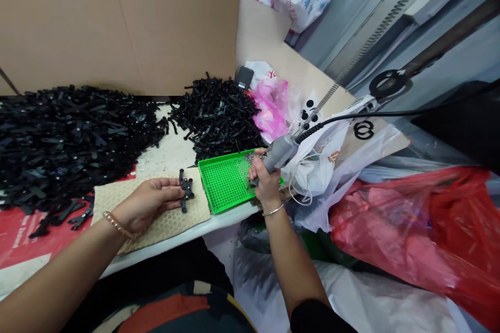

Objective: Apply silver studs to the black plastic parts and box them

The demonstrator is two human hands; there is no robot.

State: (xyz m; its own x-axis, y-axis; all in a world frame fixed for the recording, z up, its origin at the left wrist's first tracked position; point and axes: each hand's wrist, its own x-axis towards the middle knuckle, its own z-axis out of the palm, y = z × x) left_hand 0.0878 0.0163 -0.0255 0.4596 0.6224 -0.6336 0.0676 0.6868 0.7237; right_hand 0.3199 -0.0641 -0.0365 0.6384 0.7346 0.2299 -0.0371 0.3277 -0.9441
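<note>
One open left hand (150, 203) rests its fingertips against black plastic parts (186, 192) on a tan mat (193, 213) at the counter (167, 153); the right hand (265, 184) clenches a grey corded handpiece (279, 152) over a green perforated tray (222, 187).

Passage: above beige mat (167, 229) | obstacles: black parts heap (70, 135), green tray (219, 187)

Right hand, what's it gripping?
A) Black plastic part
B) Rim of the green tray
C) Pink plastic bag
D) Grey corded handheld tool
D. The right hand is wrapped around a grey corded handheld tool above the green perforated tray, with a black cable running from the tool's rear end.
</note>
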